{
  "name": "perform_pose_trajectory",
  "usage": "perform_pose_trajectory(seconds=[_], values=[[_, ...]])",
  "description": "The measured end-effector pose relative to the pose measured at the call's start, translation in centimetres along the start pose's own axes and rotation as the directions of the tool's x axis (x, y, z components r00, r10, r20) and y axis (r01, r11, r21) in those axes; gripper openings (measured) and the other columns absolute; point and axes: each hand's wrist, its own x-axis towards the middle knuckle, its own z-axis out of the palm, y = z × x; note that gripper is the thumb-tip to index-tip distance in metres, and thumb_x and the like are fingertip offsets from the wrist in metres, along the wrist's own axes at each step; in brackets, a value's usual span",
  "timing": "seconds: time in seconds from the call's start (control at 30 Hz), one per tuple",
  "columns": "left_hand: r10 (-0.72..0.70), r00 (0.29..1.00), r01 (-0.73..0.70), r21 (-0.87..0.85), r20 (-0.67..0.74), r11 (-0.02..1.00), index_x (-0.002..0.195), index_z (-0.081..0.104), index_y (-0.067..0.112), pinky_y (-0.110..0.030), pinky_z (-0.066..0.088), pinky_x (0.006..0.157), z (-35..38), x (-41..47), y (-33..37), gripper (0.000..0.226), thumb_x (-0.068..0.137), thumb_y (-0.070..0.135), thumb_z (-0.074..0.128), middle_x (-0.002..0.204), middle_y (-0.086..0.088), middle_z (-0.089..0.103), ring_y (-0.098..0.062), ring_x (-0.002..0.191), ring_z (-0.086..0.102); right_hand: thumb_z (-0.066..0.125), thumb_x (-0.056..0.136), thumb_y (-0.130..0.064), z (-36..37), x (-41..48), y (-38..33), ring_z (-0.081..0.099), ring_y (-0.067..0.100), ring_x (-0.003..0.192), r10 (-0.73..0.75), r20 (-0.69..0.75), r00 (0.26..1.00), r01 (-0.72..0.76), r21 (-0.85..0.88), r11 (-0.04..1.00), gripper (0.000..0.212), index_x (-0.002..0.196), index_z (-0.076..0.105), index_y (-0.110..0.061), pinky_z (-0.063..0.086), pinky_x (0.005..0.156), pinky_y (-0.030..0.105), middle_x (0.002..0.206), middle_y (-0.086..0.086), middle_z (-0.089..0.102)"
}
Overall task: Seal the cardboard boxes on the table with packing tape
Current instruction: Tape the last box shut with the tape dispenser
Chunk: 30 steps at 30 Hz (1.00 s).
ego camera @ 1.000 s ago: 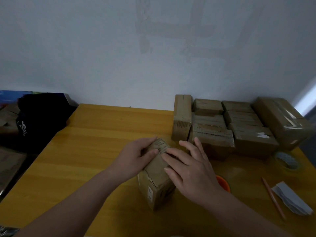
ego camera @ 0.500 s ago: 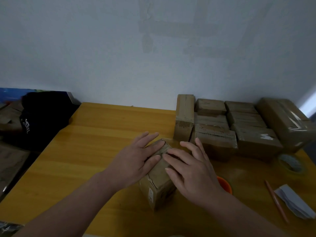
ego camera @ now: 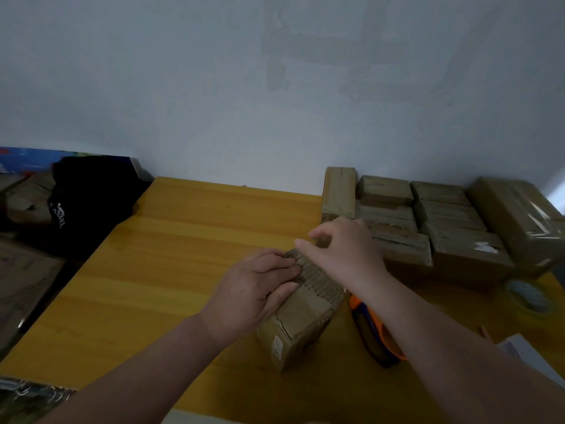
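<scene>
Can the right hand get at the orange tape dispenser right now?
Probably yes. The tape dispenser lies just right of the box, directly under the right forearm, with nothing on it. The right hand seems to hold nothing and would only need to draw back.

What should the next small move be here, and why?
Probably the right hand should reach for the orange tape dispenser lying beside the small box: the left hand presses the box top down, and the right hand seems empty.
</scene>
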Motion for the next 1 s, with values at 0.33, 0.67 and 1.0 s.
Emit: perform_pose_trajectory(seconds=[0.33, 0.67, 1.0], values=[[0.01, 1.0, -0.01, 0.012, 0.027, 1.0, 0.105, 0.073, 0.006, -0.026, 0.046, 0.092, 0.0, 0.3, 0.0, 0.044, 0.1, 0.036, 0.041, 0.104, -0.004, 0.071, -0.017, 0.103, 0.06, 0.061, 0.088, -0.023, 0.1, 0.9, -0.4, 0.058, 0.016, 0.073, -0.119, -0.03, 0.992, 0.116, -0.091, 0.989, 0.039, 0.05, 0.059, -0.016, 0.054, 0.08, 0.034, 0.057, -0.002, 0.057], [-0.034, 0.995, 0.034, 0.001, 0.095, 0.999, 0.112, 0.07, 0.008, -0.021, 0.041, 0.097, -0.3, 0.7, 0.0, 0.054, 0.101, 0.044, 0.032, 0.11, -0.004, 0.069, -0.013, 0.111, 0.052, 0.055, 0.091, -0.021, -1.8, -0.4, 1.6, 0.048, 0.009, 0.063, -0.056, -0.153, 0.987, 0.043, -0.091, 0.995, 0.035, 0.057, 0.054, -0.016, 0.037, 0.056, 0.017, 0.061, -0.003, 0.051], [-0.08, 0.978, 0.097, -0.079, 0.192, 0.992, 0.131, 0.056, 0.015, -0.046, 0.017, 0.114, -0.2, -1.3, 0.2, 0.052, 0.1, 0.05, 0.033, 0.137, 0.002, 0.052, -0.009, 0.137, 0.032, 0.02, 0.058, -0.1, -0.4, -3.3, 5.9, 0.013, 0.004, 0.142, -0.234, 0.405, 0.884, 0.168, 0.192, 0.967, 0.116, 0.153, 0.01, -0.035, 0.02, 0.115, 0.038, 0.156, -0.016, 0.017]])
